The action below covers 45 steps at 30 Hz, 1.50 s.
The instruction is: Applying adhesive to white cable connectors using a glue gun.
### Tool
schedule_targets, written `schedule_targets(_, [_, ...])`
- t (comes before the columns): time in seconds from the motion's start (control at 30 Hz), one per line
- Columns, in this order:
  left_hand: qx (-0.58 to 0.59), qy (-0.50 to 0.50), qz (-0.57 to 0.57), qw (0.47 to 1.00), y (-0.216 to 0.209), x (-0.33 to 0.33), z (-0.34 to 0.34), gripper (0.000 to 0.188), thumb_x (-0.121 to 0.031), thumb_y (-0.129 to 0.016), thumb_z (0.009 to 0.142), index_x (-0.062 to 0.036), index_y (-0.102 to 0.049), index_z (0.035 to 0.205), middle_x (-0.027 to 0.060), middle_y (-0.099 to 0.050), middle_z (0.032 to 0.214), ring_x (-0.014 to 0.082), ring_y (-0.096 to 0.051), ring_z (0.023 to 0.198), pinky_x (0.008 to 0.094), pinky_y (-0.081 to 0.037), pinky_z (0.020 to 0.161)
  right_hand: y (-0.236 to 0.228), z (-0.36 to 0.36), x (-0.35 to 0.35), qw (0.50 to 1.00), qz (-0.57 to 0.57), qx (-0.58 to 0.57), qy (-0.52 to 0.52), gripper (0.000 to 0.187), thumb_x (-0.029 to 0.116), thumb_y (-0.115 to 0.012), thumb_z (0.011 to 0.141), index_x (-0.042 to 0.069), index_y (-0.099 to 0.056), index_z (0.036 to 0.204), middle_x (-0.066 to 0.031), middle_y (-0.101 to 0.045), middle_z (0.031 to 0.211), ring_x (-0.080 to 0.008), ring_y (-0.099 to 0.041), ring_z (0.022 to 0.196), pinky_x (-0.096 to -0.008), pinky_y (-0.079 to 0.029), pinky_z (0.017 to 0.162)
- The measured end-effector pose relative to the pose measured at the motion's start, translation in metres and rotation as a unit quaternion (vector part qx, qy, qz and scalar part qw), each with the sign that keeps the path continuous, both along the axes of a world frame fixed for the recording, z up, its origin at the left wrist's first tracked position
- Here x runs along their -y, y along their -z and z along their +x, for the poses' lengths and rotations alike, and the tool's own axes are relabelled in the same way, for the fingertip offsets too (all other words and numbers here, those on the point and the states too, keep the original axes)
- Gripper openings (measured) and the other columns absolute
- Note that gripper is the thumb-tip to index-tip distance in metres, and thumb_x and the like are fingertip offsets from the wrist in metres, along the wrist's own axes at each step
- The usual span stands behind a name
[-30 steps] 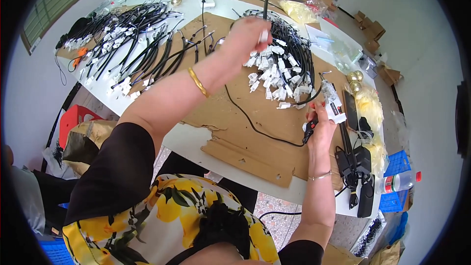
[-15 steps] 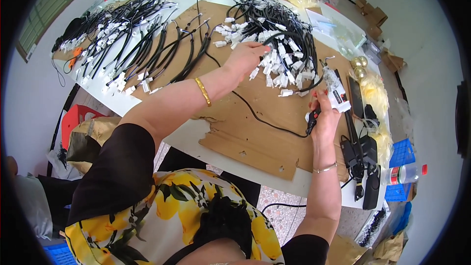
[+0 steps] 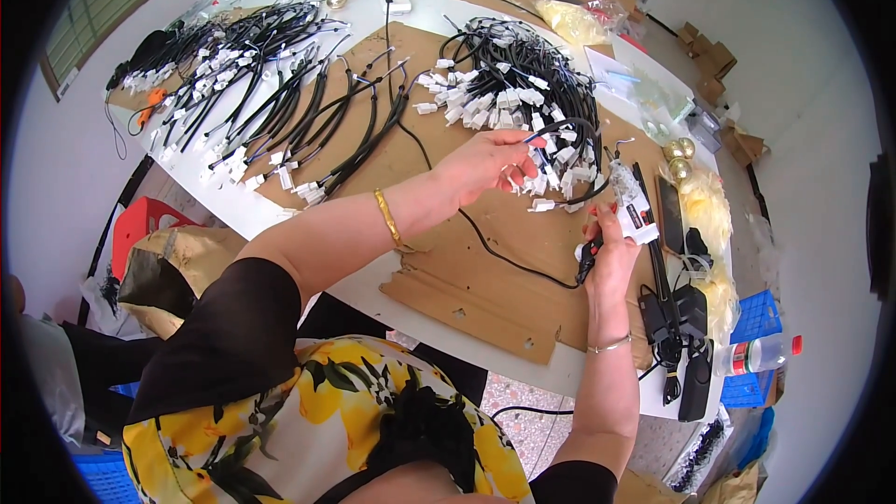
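Observation:
My left hand [image 3: 495, 163] is closed, pinching one end of a black cable [image 3: 579, 123] at its fingertips. The cable bows to the right over a heap of black cables with white plug connectors [image 3: 495, 84]. My right hand [image 3: 611, 247] is wrapped round a gun-shaped corded hand tool [image 3: 633, 205] with a white body, a black grip and a silvery front end. That front end points away from me, close to a bent stretch of cable. From the grip a black power cord [image 3: 485, 222] runs left across the cardboard.
Brown cardboard [image 3: 467, 294] covers the white table's middle. More cables [image 3: 308, 112] lie in rows to the left, near an orange tool [image 3: 151, 106]. Black power adapters [image 3: 677, 313], a plastic bottle [image 3: 761, 355] and pale yellow bundles [image 3: 707, 196] line the right side.
In the picture, my left hand has moved slightly right and down with the cable end. My right hand keeps hold of the tool, little changed. The whole view has shifted slightly.

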<state>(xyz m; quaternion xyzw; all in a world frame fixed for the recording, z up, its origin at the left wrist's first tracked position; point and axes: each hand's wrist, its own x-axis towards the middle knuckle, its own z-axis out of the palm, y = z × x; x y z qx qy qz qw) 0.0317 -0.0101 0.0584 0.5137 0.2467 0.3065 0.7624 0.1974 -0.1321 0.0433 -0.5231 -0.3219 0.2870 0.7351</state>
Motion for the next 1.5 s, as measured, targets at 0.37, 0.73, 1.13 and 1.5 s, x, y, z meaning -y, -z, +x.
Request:
schedule_targets(0.37, [0.011,-0.157,-0.049,0.986,-0.015,-0.048,0.029,0.008,-0.012,-0.051,0.078,-0.0050,-0.052,0.080,0.0049,-0.051,0.063,0.0099,-0.043,0.048,0.0220,-0.032,0.041,0.001,0.000,-0.001,1.000,0.002,0.001,0.010,0.013,0.009,-0.059,0.074,0.003,-0.052,0.083,-0.0065,-0.058,0.069,-0.0092,-0.046,0.049,-0.0222,-0.039,0.049])
schedule_targets(0.73, [-0.192,0.010,0.188,0.963,-0.004,-0.032,0.002,0.027,-0.008,-0.058,0.078,-0.0039,-0.056,0.105,0.0018,-0.059,0.076,0.0062,-0.054,0.058,0.0185,-0.040,0.048,0.002,0.004,-0.001,0.999,-0.010,0.041,0.008,0.010,0.009,-0.060,0.074,0.004,-0.053,0.079,-0.0052,-0.058,0.068,-0.0079,-0.047,0.050,-0.0211,-0.039,0.050])
schedule_targets(1.13, [-0.012,0.006,0.043,0.999,0.025,0.001,-0.019,0.025,-0.012,-0.051,0.085,-0.0039,-0.052,0.109,0.0098,-0.061,0.097,0.0085,-0.055,0.067,0.0206,-0.045,0.060,-0.009,-0.025,0.015,0.977,-0.065,0.195,-0.062,0.012,0.012,-0.060,0.074,0.003,-0.058,0.082,0.0024,-0.054,0.067,-0.0034,-0.046,0.058,-0.0181,-0.036,0.052])
schedule_targets(1.5, [0.274,-0.046,-0.100,0.955,0.014,-0.005,-0.032,0.024,-0.017,-0.047,0.088,-0.0010,-0.048,0.106,0.0132,-0.056,0.105,0.0186,-0.058,0.083,0.0288,-0.048,0.071,-0.008,-0.030,0.023,0.970,-0.098,0.204,-0.092,0.012,0.010,-0.061,0.074,0.002,-0.059,0.083,0.0025,-0.054,0.068,-0.0038,-0.047,0.059,-0.0187,-0.038,0.053])
